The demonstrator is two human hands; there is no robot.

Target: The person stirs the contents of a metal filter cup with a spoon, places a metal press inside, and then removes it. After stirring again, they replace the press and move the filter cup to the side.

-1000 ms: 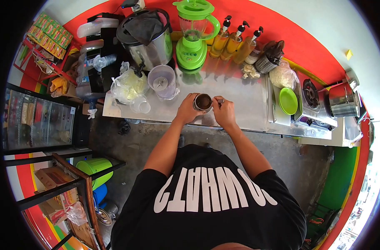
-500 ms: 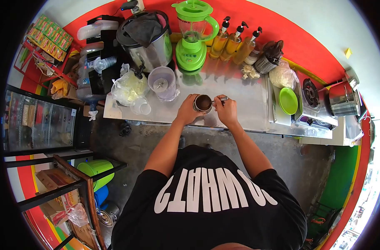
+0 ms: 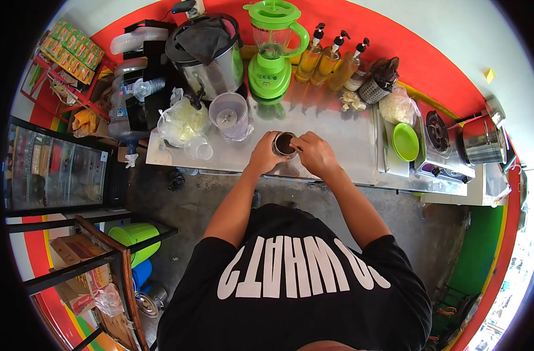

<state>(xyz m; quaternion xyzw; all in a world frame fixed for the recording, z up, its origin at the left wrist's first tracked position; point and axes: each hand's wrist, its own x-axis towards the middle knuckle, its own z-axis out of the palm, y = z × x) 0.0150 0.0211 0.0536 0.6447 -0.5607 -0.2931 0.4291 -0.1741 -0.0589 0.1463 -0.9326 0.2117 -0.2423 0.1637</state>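
Steel counter (image 3: 346, 143): cup (image 3: 286, 155) near its front edge, resting or lifted unclear.
Left hand (image 3: 263, 154): fingers wrapped around the cup's side.
Right hand (image 3: 317, 154): fingers bent at the rim; whether they grip anything, I cannot tell.
Cup: dark brown contents (image 3: 284, 142).
Pump bottles (image 3: 325, 66): amber liquid.
Handling: firm left grip and small right-hand movements should prevent spills.

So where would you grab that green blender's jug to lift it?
Probably by its curved green handle, coming from the person's front right. The handle bows out from the right of the upright jug, leaving a gap for fingers. The nearest pump bottle stands just to the right, so a straight sideways reach looks tighter.
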